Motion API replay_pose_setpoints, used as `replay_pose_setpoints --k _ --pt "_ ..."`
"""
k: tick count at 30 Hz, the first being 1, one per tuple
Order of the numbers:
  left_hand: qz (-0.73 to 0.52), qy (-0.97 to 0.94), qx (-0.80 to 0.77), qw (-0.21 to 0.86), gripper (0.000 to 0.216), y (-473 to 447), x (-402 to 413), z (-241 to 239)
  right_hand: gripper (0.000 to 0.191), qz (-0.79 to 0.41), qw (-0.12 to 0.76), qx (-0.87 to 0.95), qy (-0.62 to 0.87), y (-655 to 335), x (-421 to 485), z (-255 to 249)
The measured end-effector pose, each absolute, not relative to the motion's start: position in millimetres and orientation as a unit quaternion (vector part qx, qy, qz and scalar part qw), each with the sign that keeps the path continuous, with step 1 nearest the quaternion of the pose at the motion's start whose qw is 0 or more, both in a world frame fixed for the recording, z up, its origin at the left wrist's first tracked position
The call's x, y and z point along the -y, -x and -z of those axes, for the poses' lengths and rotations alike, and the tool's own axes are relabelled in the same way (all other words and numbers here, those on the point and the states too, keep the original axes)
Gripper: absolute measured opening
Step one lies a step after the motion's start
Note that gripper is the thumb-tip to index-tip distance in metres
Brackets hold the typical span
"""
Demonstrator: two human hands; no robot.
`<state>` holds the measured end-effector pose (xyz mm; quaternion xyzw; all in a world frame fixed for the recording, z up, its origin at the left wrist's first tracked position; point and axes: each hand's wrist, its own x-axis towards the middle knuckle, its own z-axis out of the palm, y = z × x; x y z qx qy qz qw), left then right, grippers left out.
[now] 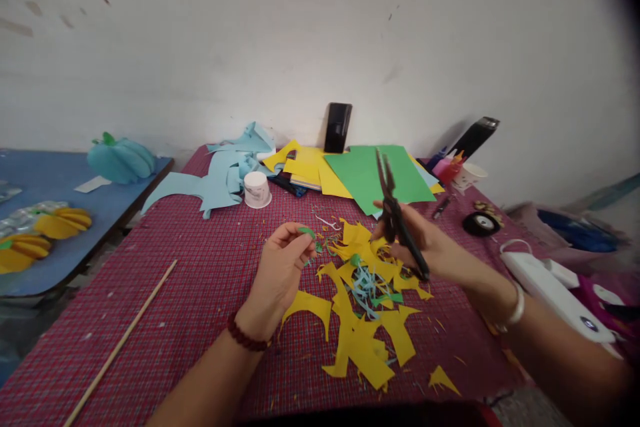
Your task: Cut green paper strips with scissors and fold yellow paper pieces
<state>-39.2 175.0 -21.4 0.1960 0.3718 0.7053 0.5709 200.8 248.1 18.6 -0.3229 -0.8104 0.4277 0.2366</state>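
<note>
Between the thumb and fingers of my left hand point(285, 260) is a small green paper piece point(307, 232). My right hand point(417, 237) grips black-handled scissors point(393, 210), their blades pointing up and slightly apart, a little blurred. The scissors are apart from the green piece. Beneath and between my hands lie yellow paper scraps point(367, 350), with thin light-blue paper strips point(367, 287) and a few green bits among them. Behind my right hand, a green paper sheet point(360, 173) rests on yellow sheets point(306, 163).
A phone point(338, 127) leans on the wall. Light-blue paper point(220, 180) and a white cup point(257, 189) stand back left; a wooden stick point(123, 340) lies left. Paper pumpkins point(123, 159) sit on a blue table point(107, 213). At right are a tape roll point(481, 223) and a glue gun point(555, 287).
</note>
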Motion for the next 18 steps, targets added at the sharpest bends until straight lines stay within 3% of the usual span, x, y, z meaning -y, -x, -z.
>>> replay_pose_setpoints --k 2,5,18 --pt "-0.706 -0.192 -0.367 0.575 0.016 38.2 -174.0 18.9 0.069 -0.529 0.237 0.763 0.285 -194.6 -213.1 -17.1" --pt "-0.707 -0.181 -0.360 0.582 0.017 38.2 -172.5 14.6 0.056 -0.595 0.256 0.707 0.283 -179.7 -182.3 -12.4" --pt "-0.689 -0.241 -0.432 0.530 0.017 43.3 -162.7 3.6 0.053 -0.634 0.210 0.689 0.280 -149.7 -184.0 10.4"
